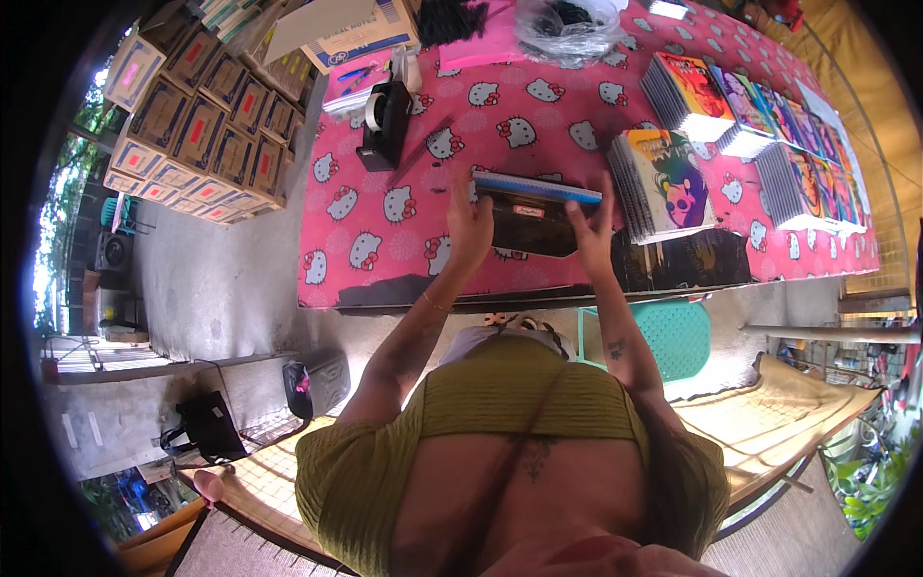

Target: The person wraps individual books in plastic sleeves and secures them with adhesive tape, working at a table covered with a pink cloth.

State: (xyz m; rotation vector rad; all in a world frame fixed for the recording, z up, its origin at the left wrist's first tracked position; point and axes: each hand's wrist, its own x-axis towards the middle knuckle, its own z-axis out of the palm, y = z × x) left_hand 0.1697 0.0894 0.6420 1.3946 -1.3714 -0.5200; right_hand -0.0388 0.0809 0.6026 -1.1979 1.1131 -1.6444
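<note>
A small stack of notebooks [532,236] stands tilted on the pink patterned table, near its front edge. The front cover is dark with a little red-and-white label, and a blue and white edge shows along the top. My left hand [469,229] is closed on the stack's left end, thumb toward the front. At the opposite end my right hand [592,229] grips it too, its thumb resting near the top edge. Just to the right of that hand sits a pile of spiral notebooks [663,188] with a colourful illustrated cover.
More notebook piles [685,91] fill the table's right side. A black tape dispenser [386,125] stands at the left, behind it pens on paper [361,82]. A clear plastic bag [567,29] and an open carton [351,34] are at the back. Stacked cartons [197,125] stand left; a green stool [668,338] is below.
</note>
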